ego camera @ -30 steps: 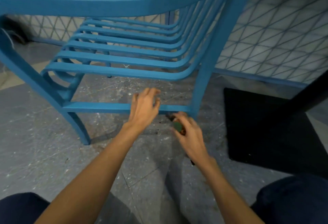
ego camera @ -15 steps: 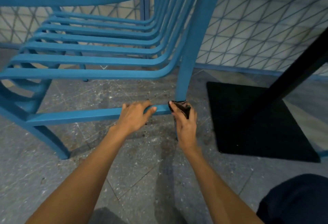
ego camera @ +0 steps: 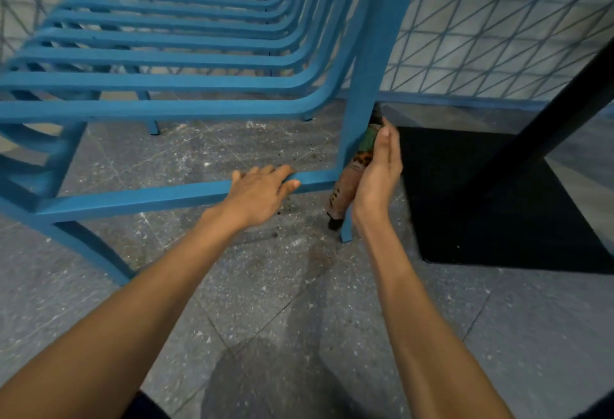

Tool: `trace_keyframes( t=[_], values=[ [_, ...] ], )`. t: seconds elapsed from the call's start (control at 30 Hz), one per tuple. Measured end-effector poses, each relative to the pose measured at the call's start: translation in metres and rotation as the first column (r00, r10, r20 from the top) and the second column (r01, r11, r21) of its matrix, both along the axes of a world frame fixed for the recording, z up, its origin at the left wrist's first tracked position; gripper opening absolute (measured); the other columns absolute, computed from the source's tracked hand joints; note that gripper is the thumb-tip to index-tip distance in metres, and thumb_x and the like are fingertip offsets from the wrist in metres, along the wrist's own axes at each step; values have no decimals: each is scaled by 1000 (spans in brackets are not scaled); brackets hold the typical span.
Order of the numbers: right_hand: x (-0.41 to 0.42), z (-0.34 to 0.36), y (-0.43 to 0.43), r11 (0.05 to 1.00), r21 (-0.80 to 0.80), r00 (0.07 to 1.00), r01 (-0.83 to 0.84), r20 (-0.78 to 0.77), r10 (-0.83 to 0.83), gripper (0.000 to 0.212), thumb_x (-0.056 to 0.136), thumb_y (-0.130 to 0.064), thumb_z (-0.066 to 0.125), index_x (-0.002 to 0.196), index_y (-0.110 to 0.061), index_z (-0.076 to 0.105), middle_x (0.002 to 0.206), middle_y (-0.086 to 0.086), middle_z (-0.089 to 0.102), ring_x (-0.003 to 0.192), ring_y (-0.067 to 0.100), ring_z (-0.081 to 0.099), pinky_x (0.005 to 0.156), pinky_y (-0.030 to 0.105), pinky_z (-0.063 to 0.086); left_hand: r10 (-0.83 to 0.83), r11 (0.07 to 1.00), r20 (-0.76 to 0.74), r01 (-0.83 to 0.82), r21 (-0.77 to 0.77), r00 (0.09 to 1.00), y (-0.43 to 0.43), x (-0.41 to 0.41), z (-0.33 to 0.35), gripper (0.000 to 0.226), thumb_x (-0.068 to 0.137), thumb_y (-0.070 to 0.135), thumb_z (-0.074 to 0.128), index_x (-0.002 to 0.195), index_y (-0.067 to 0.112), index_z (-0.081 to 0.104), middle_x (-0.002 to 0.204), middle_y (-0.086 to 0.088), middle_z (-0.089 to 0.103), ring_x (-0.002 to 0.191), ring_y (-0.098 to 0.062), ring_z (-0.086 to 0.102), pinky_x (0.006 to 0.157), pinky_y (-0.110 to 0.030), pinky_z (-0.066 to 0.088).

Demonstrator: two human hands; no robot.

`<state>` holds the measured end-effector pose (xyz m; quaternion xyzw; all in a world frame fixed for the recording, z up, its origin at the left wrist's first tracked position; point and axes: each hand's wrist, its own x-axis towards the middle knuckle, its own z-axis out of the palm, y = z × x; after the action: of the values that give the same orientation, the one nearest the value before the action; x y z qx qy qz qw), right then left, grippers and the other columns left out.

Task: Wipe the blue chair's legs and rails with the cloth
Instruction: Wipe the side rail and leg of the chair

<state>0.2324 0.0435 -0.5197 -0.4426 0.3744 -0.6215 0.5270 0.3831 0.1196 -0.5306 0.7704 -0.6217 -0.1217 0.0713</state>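
1 leg (ego camera: 370,70) of the blue chair (ego camera: 166,108) is under the cloth (ego camera: 360,161). Judge the task as partway, since nothing shows whether the other legs and rails are clean. Your right hand (ego camera: 378,173) stands flat, fingers straight, pressing the cloth against that leg's outer side without clenching it. Your left hand (ego camera: 262,187) curls over the lower rail (ego camera: 133,197), grasping it.
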Motion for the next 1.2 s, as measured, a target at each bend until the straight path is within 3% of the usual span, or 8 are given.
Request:
trace_keyframes(
  t=[0.07,0.2,0.43,0.6,0.7,0.83,1.0,1.2],
  values=[
    [11,-18,8,999,34,998,36,-51,-34,25,105,-24,32,116,-19,54,103,-3,61,91,-1,59,80,18,47,0,1000,26,0,-11,1000,1,1,-1,43,100,49,20,131,28,41,122,-2,54,112,-25,48,81,-37,22],
    [11,-75,14,978,195,990,72,-131,-47,23,105,-26,31,99,-21,52,84,-9,53,76,1,52,76,27,42,17,996,90,-9,-87,996,4,-2,-8,41,99,49,19,127,31,44,114,0,56,108,-23,49,78,-34,18],
    [-39,-99,-12,967,247,984,-53,-155,93,25,101,-28,44,89,-29,66,89,-5,65,82,7,59,76,25,49,32,990,117,-16,-139,993,7,2,-17,44,98,54,19,125,32,46,113,4,56,105,-21,50,77,-33,16],
    [-79,-131,-32,853,517,996,-67,87,25,10,95,-27,56,97,-25,66,98,8,63,86,21,56,75,34,47,44,981,154,-13,-196,987,7,2,-19,62,87,66,6,123,34,46,103,10,53,96,-17,49,76,-33,18],
    [-75,-155,-34,794,601,993,-86,-14,119,14,89,-13,59,96,-26,60,96,5,59,81,19,56,68,31,48,100,966,235,-37,-256,967,8,-8,-22,54,91,64,13,118,34,48,95,12,51,88,-13,45,77,-33,19],
    [-44,-177,-32,800,585,904,-134,-258,340,25,96,-10,48,112,-20,64,113,8,64,103,26,60,92,43,51,150,954,288,-62,-292,946,7,-18,-22,46,93,62,21,112,32,50,88,13,49,81,-11,41,76,-33,20],
    [-38,-158,-35,782,611,889,-119,-285,358,32,93,-4,43,110,-16,68,119,9,64,105,24,58,99,43,48,155,961,309,-72,-266,938,5,-19,-21,49,91,64,18,110,32,50,87,13,47,83,-15,47,76,-33,22],
    [-33,-95,-11,929,244,960,-280,61,273,52,82,18,38,107,-16,68,104,-4,66,90,2,61,83,23,50,197,938,226,-116,-326,954,5,-22,-21,47,89,65,24,111,35,53,94,10,58,86,-11,44,78,-32,19]
  ],
)
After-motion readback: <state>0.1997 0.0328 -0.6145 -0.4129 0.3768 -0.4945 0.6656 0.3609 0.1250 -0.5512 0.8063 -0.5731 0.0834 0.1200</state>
